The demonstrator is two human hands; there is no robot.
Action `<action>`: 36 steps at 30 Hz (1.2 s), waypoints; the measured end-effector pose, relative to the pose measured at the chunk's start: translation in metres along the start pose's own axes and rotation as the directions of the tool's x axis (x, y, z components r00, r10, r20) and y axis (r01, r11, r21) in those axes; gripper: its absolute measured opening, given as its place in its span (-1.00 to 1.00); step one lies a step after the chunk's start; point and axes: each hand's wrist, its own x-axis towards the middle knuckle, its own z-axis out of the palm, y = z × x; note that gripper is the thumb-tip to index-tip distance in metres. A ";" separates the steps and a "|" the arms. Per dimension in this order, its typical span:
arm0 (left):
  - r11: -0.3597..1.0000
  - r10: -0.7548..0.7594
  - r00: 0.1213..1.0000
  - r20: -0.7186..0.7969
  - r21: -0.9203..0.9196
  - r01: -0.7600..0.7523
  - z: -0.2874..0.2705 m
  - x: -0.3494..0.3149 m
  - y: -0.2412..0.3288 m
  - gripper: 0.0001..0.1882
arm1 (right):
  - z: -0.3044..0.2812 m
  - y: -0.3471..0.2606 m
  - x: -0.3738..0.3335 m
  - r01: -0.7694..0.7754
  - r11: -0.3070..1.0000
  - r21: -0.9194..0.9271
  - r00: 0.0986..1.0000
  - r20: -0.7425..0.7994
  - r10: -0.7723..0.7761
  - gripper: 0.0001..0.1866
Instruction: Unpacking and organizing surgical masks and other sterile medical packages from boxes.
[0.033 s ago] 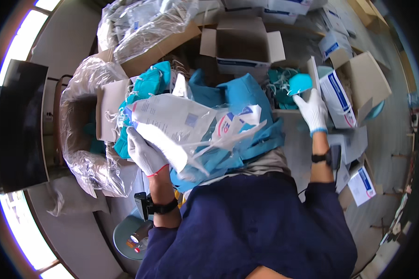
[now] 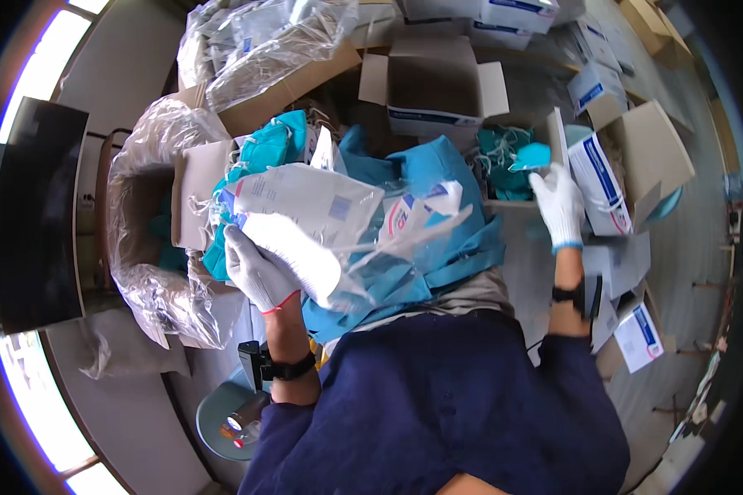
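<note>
My left hand, in a white glove with a red cuff, is closed on the edge of a clear plastic bag with white printed areas. The bag lies across my lap over blue cloth. Beside that hand is a stack of teal face masks with white straps. My right hand, in a white glove with a blue cuff, has its fingertips at the lower edge of a single teal face mask. This mask is tilted above an open box holding more strapped masks.
A plastic-lined carton stands at the left. An open carton is ahead, and another lies at the right. White boxes sit at the lower right. A blue-grey stool holds bottles.
The single mask at my right hand has tipped and looks flatter, and that hand has shifted slightly right. My left hand keeps its place on the bag.
</note>
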 end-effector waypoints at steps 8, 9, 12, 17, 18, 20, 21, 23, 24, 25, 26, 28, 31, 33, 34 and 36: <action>0.989 0.073 0.996 -0.049 -0.129 -0.078 0.025 -0.004 -0.008 -0.67 | 0.018 -0.102 -0.107 -0.236 0.437 0.868 0.529 0.492 -0.692 0.43; 0.991 0.072 0.997 0.002 -0.115 -0.071 0.026 -0.005 -0.015 -0.67 | 0.032 -0.110 -0.113 -0.243 0.408 0.880 0.524 0.473 -0.708 0.49; 0.998 0.005 0.993 0.122 -0.063 0.002 0.033 -0.020 -0.013 -0.73 | 0.050 -0.127 -0.105 -0.233 0.441 0.867 0.577 0.489 -0.655 0.55; 0.998 -0.059 0.977 0.204 -0.009 0.062 0.024 -0.024 -0.021 -0.77 | 0.053 -0.150 -0.102 -0.198 0.237 0.951 0.554 0.308 -0.774 0.54; 0.994 -0.072 0.967 0.242 -0.062 0.090 0.016 -0.021 -0.034 -0.73 | 0.053 -0.155 -0.105 -0.199 0.244 0.949 0.546 0.314 -0.777 0.54; 0.950 -0.197 0.941 0.275 -0.185 0.253 0.024 -0.025 -0.030 -0.71 | 0.054 -0.158 -0.115 -0.396 0.289 0.872 0.623 0.486 -0.613 0.49; 0.867 -0.305 0.895 0.326 -0.294 0.402 0.028 -0.026 -0.029 -0.69 | 0.059 -0.155 -0.117 -0.395 0.296 0.870 0.622 0.490 -0.611 0.49; 0.770 -0.329 0.833 0.445 -0.384 0.510 0.013 -0.021 -0.054 -0.65 | 0.073 -0.147 -0.121 -0.610 0.269 0.746 0.531 0.636 -0.560 0.41; 0.609 -0.347 0.698 0.626 -0.416 0.675 0.005 -0.016 -0.073 -0.64 | 0.077 -0.146 -0.126 -0.704 0.160 0.692 0.493 0.638 -0.592 0.20; 0.422 -0.311 0.534 0.786 -0.390 0.819 0.004 -0.015 -0.080 -0.63 | 0.075 -0.149 -0.127 -0.700 0.164 0.695 0.496 0.638 -0.590 0.20; 0.548 -0.392 0.570 0.722 -0.315 0.775 0.004 -0.021 -0.087 -0.63 | 0.072 -0.155 -0.127 -0.730 0.131 0.670 0.476 0.637 -0.606 0.08; 0.799 -0.437 0.627 0.644 -0.042 0.600 0.018 -0.026 -0.084 -0.66 | 0.069 -0.163 -0.128 -0.697 0.124 0.706 0.568 0.650 -0.505 -0.28; 0.947 -0.320 0.787 0.527 0.212 0.244 0.030 -0.033 -0.067 -0.72 | 0.064 -0.163 -0.117 -0.529 0.381 0.758 0.666 0.649 -0.368 -0.46; 0.964 -0.161 0.866 0.473 0.262 0.037 0.030 -0.031 -0.067 -0.76 | 0.064 -0.169 -0.115 -0.505 0.342 0.793 0.731 0.603 -0.319 -0.58; 0.975 -0.115 0.909 0.400 0.219 0.027 0.030 -0.028 -0.067 -0.79 | 0.064 -0.168 -0.111 -0.472 0.243 0.848 0.801 0.527 -0.284 -0.60; 0.995 -0.097 0.964 0.246 0.053 0.087 0.036 -0.024 -0.066 -0.81 | 0.068 -0.167 -0.101 -0.334 0.161 0.929 0.924 0.357 -0.141 -0.63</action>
